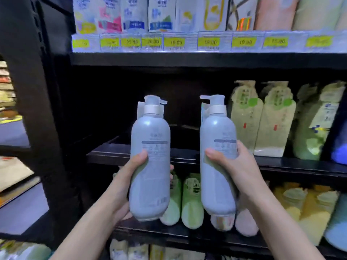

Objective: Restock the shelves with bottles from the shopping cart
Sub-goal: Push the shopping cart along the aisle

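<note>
- Person's got a grey-blue pump bottle in each hand, both held upright in front of a dark store shelf [142, 153].
- Left hand [129, 177] is wrapped round the lower half of the left bottle [150, 156]: thumb flat across the front by the label, fingers curled round the back, one fingertip just peeking out on the far side.
- Right hand [238, 166] grips the right bottle [217, 158] about mid-body, thumb pressed on the front, the rest of the fingers closed round the right side and back.
- The two bottles sit side by side with a gap between them, not touching. Pump spouts point away from each other, left one to the right, right one to the left.
- Both hover in front of the bare left stretch of the middle shelf; can't tell if either base is on anything, looks like they're held in the air.
- Right next to that bare spot are pale green refill pouches [261, 121] standing in a row.
- Yellow price tags [174, 42] run along the shelf edge above.
- Green bottles [191, 201] on the shelf below, behind the held ones.
</note>
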